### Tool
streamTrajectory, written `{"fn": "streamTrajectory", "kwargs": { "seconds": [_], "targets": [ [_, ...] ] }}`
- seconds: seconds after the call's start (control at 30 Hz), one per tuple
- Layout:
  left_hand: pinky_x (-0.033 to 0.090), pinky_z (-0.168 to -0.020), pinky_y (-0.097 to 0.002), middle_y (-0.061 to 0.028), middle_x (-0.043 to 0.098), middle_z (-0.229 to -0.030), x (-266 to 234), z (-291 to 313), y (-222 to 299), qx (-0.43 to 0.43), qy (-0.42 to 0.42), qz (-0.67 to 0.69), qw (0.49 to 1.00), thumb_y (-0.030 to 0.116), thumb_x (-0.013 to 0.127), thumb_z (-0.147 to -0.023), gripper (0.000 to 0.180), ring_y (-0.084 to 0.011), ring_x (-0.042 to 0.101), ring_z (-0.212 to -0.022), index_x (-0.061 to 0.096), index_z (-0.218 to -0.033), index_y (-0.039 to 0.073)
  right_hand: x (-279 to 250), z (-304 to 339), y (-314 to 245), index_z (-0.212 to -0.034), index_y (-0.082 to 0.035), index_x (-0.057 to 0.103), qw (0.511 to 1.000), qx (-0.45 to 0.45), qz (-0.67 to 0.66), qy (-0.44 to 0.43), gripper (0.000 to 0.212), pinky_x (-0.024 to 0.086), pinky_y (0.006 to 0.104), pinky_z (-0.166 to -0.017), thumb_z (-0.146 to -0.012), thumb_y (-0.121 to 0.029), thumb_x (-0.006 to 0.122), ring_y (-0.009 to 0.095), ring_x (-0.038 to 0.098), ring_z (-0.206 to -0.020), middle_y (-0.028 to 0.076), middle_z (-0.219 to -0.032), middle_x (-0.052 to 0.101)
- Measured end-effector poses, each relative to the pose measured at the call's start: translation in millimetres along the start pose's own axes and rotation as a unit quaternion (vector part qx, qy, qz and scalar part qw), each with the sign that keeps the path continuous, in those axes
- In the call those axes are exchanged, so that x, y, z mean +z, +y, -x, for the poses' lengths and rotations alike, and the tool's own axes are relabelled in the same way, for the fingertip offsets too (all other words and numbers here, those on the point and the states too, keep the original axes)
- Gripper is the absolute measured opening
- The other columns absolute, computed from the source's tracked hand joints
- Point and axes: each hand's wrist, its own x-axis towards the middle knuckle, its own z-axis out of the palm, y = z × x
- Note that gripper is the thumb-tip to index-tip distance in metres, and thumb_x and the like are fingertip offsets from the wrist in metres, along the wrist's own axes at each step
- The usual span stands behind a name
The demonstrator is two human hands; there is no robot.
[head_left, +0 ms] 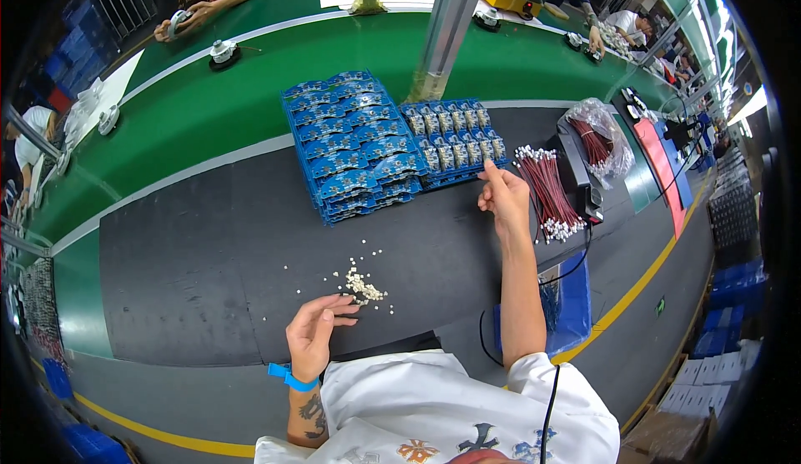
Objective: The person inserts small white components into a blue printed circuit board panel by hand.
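Note:
My left hand point(312, 335), with a blue band at the wrist, rests at the near side of a loose pile of small white connectors point(360, 285). Its fingers stretch out toward the pile, and nothing shows in them. At the near right corner of blue circuit board panels fitted with pale parts point(455, 148), my right hand point(506, 201) is closed in a pinch. Whatever may be between those fingertips is too small to make out. Left of these panels lies a taller stack of blue circuit board panels point(346, 143).
Red wires with white plugs point(551, 189) lie right of my right hand, beside a black device point(588, 201) and a plastic bag of wires point(599, 140). A metal post point(442, 38) rises behind the panels. Beyond the black mat point(183, 272) runs a green conveyor point(209, 134); other people work across it.

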Motion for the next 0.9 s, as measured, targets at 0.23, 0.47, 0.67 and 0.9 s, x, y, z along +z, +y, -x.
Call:
{"fn": "streamTrajectory", "kwargs": {
  "seconds": [0.23,0.47,0.67,0.9],
  "targets": [
    [0.054,-0.073,-0.0373,-0.0234,0.057,-0.106,-1.3,0.5,-1.7,-0.006,0.000,0.001,1.000,0.006,0.043,-0.091,0.024,-0.0301,0.060,-0.093,0.048,-0.111,-0.007,22.1,51.4,-14.7,-0.080,0.000,0.061,0.989,-0.006,-0.027,-0.142,0.025,0.036,0.0193,-0.038,-0.086,-0.025,0.058,0.008,0.050,-0.043,0.002,-0.053,0.053],
    [0.053,-0.075,-0.0370,-0.0222,0.057,-0.106,-0.8,0.9,-1.5,-0.001,0.008,0.011,1.000,0.006,0.044,-0.091,0.024,-0.0292,0.060,-0.094,0.049,-0.111,-0.006,76.7,57.8,-46.2,-0.079,0.001,0.056,0.984,-0.042,0.055,-0.163,0.037,0.033,0.0185,-0.032,-0.084,-0.035,0.059,0.010,0.051,-0.037,0.009,-0.055,0.058],
    [0.052,-0.076,-0.0359,-0.0203,0.057,-0.107,-2.3,1.2,-4.9,-0.005,-0.008,0.027,1.000,0.006,0.044,-0.092,0.024,-0.0276,0.059,-0.096,0.050,-0.111,-0.005,84.4,46.7,-51.1,-0.064,0.000,0.055,0.973,-0.043,0.172,-0.150,0.043,0.028,0.0186,-0.028,-0.084,-0.038,0.058,0.008,0.043,-0.030,0.006,-0.044,0.051],
    [0.051,-0.078,-0.0347,-0.0184,0.057,-0.108,-3.1,0.6,-3.7,0.006,-0.024,0.029,0.999,0.006,0.043,-0.092,0.024,-0.0260,0.059,-0.097,0.050,-0.112,-0.005,85.2,54.9,-58.7,-0.069,0.000,0.061,0.981,-0.081,0.073,-0.161,0.034,0.028,0.0189,-0.028,-0.085,-0.030,0.059,0.008,0.044,-0.031,0.007,-0.047,0.055]
  ]
}}
